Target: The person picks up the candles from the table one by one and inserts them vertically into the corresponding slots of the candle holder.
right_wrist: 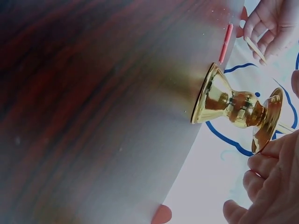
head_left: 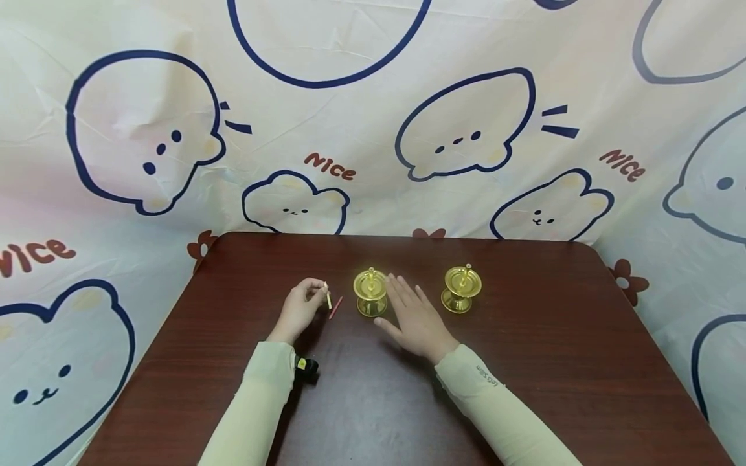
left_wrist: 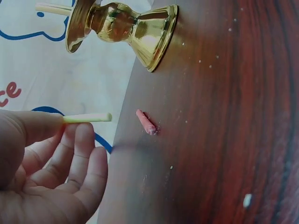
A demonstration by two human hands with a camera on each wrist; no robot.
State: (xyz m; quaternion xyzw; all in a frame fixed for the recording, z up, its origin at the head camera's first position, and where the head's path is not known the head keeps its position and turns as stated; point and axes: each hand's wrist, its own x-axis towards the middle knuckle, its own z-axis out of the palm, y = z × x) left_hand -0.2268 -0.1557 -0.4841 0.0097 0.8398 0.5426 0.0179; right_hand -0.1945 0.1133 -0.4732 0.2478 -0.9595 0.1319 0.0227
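Between thumb and fingertips, my left hand pinches a thin pale yellow candle, held up off the table. Just right of it, a thin red candle lies on the tabletop. A shiny gold candle holder stands upright further right, with a pale stick rising from its dish. Flat and straight-fingered, my right hand reaches beside this holder. In the right wrist view, its fingers are right at the dish's rim. A second gold candle holder stands upright to the right of that hand.
The dark reddish-brown wooden table ends at a back edge behind the holders. Tiny pale crumbs are scattered around the red candle, with a larger white bit nearby. A patterned cloth with cartoon outlines hangs behind and beside the table.
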